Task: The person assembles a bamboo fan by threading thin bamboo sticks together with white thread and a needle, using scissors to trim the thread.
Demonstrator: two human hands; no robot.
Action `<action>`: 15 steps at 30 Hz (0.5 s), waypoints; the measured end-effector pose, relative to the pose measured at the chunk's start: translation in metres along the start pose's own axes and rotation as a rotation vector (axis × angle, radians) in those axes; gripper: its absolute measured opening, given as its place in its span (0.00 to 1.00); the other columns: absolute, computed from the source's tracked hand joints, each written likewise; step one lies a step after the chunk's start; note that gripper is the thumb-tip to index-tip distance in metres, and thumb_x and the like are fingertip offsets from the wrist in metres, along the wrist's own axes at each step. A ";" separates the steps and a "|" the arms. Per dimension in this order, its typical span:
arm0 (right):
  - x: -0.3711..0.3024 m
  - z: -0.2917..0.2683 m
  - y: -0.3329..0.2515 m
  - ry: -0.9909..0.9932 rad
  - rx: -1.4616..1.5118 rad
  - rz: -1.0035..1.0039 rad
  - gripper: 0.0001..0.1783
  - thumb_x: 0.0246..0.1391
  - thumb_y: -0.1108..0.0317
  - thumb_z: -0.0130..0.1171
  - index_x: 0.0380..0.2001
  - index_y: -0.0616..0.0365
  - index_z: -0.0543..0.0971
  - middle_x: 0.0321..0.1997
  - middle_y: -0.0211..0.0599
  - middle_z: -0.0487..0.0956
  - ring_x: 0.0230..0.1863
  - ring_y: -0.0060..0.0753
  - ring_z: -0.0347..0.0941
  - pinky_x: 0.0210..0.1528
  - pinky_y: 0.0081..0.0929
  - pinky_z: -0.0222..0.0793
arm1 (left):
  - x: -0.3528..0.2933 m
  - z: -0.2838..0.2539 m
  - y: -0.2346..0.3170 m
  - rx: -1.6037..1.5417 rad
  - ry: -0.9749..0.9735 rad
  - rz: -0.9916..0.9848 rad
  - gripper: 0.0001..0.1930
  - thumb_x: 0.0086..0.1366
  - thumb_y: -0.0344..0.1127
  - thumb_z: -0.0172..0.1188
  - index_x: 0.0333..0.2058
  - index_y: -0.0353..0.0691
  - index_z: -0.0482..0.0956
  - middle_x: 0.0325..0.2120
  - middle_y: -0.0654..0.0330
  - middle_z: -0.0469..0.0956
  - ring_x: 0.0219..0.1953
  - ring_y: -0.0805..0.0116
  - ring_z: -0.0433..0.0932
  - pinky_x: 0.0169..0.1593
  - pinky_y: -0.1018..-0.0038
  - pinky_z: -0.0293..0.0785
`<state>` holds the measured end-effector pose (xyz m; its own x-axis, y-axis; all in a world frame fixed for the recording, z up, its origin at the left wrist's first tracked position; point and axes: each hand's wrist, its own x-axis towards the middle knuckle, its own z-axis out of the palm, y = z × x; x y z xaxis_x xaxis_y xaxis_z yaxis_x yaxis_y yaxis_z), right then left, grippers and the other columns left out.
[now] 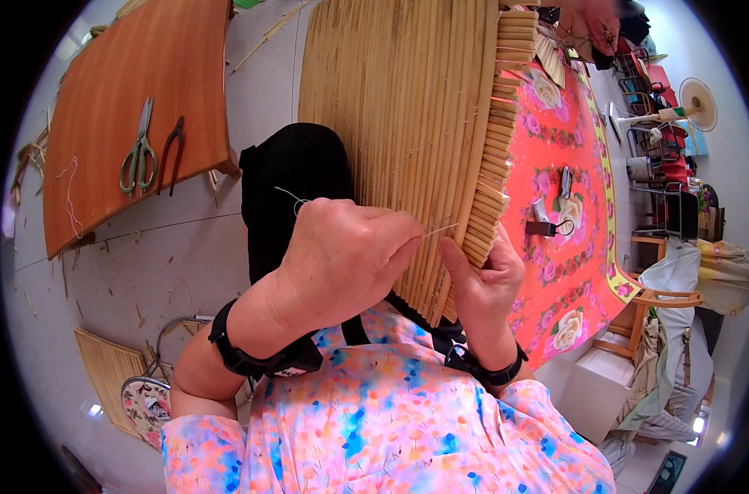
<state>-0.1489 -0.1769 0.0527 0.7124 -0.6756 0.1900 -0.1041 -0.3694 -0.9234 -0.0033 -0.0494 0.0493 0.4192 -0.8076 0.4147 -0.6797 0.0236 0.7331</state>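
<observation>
A mat of straw-coloured reed stalks lies over my lap, its stalks side by side and a row of short cut ends along its right edge. My left hand is closed above the mat, pinching a thin pale thread that runs toward the stalks near my right thumb. More thread loops out behind that hand; whether a needle is in the fingers I cannot tell. My right hand grips the mat's near right corner, thumb on top and fingers curled round beneath the stalk ends, partly hidden.
Scissors and pliers lie on a brown wooden table at the left, beside loose thread. A red flowered tablecloth with small items spreads at the right. Chairs and a fan stand beyond; reed scraps litter the floor.
</observation>
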 end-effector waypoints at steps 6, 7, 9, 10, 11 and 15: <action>0.000 0.001 -0.002 0.006 -0.015 -0.005 0.04 0.47 0.80 0.64 0.30 0.66 0.82 0.32 0.37 0.81 0.42 0.34 0.73 0.43 0.27 0.66 | 0.001 -0.001 0.000 0.001 0.009 0.020 0.02 0.54 0.28 0.65 0.27 0.37 0.82 0.19 0.57 0.79 0.21 0.59 0.79 0.25 0.69 0.71; 0.000 0.001 -0.002 0.006 -0.018 -0.004 0.04 0.47 0.79 0.64 0.30 0.66 0.82 0.31 0.36 0.81 0.43 0.34 0.73 0.44 0.28 0.66 | 0.001 -0.002 0.000 0.006 0.006 0.016 0.02 0.54 0.28 0.65 0.28 0.38 0.82 0.19 0.57 0.79 0.21 0.59 0.79 0.25 0.69 0.71; 0.000 0.001 -0.002 0.005 -0.019 0.013 0.04 0.47 0.79 0.64 0.30 0.66 0.82 0.31 0.36 0.81 0.43 0.35 0.73 0.44 0.28 0.66 | 0.001 -0.002 0.001 0.011 -0.003 0.011 0.02 0.54 0.28 0.65 0.28 0.38 0.82 0.19 0.57 0.79 0.21 0.59 0.79 0.25 0.69 0.71; 0.000 0.000 -0.002 0.004 -0.020 0.021 0.04 0.47 0.79 0.64 0.29 0.66 0.82 0.31 0.36 0.82 0.43 0.36 0.73 0.45 0.28 0.66 | 0.001 -0.002 0.002 0.013 -0.009 0.006 0.02 0.54 0.28 0.65 0.28 0.38 0.82 0.19 0.57 0.79 0.21 0.59 0.79 0.25 0.69 0.71; 0.000 0.000 -0.001 0.000 -0.030 0.008 0.04 0.47 0.79 0.64 0.29 0.66 0.82 0.31 0.37 0.82 0.42 0.36 0.73 0.45 0.28 0.66 | 0.001 -0.002 0.002 0.016 -0.015 0.001 0.02 0.54 0.28 0.65 0.28 0.38 0.82 0.19 0.57 0.79 0.21 0.59 0.79 0.25 0.69 0.71; 0.001 0.000 -0.002 -0.003 -0.047 -0.014 0.04 0.47 0.79 0.64 0.29 0.66 0.82 0.31 0.38 0.82 0.41 0.36 0.73 0.43 0.29 0.67 | 0.000 -0.003 0.002 0.023 -0.015 0.002 0.02 0.54 0.28 0.65 0.28 0.38 0.82 0.18 0.56 0.79 0.21 0.59 0.79 0.24 0.69 0.71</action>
<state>-0.1483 -0.1767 0.0545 0.7161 -0.6683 0.2014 -0.1268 -0.4084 -0.9040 -0.0026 -0.0478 0.0524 0.4091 -0.8165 0.4074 -0.6943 0.0113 0.7196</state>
